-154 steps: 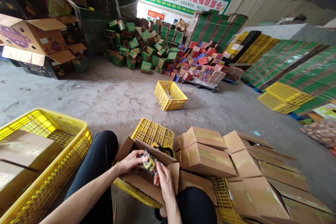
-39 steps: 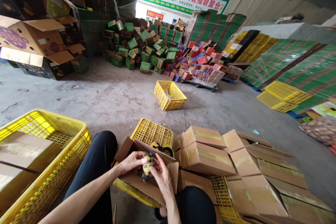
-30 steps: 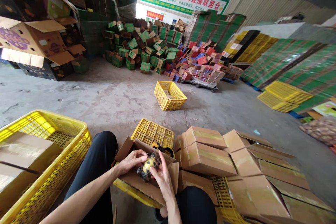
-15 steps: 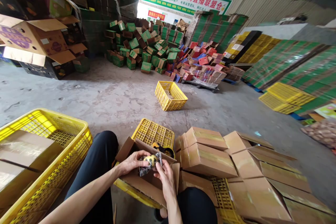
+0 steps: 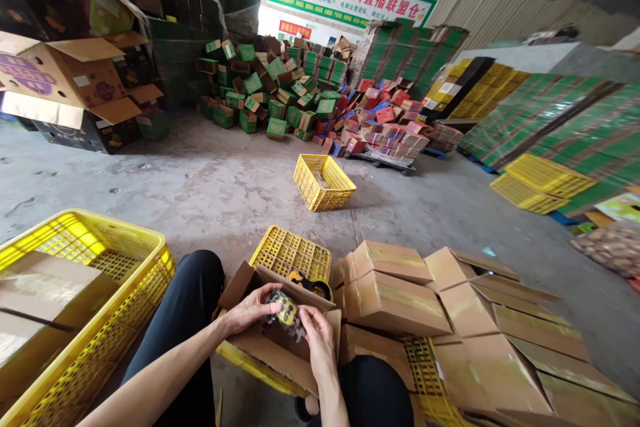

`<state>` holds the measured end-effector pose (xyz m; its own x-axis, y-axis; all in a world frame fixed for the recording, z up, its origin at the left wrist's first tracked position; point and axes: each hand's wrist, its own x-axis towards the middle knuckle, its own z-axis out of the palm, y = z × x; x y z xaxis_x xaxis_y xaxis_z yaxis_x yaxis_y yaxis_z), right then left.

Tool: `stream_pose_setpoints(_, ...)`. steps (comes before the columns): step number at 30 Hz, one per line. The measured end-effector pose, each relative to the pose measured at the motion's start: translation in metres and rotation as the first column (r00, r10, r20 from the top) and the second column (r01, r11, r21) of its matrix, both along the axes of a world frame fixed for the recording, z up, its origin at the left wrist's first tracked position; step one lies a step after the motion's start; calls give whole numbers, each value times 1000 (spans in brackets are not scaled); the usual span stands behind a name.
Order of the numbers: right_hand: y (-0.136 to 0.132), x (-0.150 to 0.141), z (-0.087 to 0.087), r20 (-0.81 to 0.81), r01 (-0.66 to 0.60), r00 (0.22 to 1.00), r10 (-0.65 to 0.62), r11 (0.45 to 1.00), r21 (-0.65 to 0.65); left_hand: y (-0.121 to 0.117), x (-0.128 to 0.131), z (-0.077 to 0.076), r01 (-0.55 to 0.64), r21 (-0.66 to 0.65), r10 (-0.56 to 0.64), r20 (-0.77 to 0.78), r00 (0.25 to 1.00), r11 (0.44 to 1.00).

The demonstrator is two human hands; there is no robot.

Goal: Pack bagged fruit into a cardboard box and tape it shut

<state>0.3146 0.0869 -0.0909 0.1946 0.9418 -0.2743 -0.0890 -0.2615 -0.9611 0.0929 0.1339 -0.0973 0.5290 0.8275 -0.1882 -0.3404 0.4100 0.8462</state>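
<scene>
Packet (image 5: 289,313), clear wrap, contents unclear | left hand (image 5: 256,311) + right hand (image 5: 318,339) pinch opposite ends | above open carton (image 5: 277,358), between near/far edges | carton's inside mostly hidden | yellow crate (image 5: 125,229) cut off

A clear-wrapped packet (image 5: 287,312), yellow and dark inside, between our two hands

We see glossy, crinkled film that catches pale glints, and through it a yellow middle marked with dark patches, with darker parts towards both ends (what the piece itself is, we cannot make out at this size). The packet slants, its upper end on our left side and its lower end on our right; we grip the upper end in our left hand (image 5: 255,310), thumb laid on the film, and pinch the other side with the thumb and fingers of our right hand (image 5: 317,333), all of it raised over the mouth of an open carton (image 5: 273,355)
</scene>
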Motion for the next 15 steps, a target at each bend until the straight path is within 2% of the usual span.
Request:
stream_pose_setpoints(4,2,1,1,62,51,997,-54,997,53,0,0,0,49,-45,-49,-8,999,998)
stream_pose_setpoints(8,1,3,2,103,47,993,-55,996,78,0,-1,2,124,-24,-124,6,992,992)
stream_pose_setpoints(15,3,4,-4,71,42,997,-44,998,42,-1,-2,3,127,-35,-126,47,991,991)
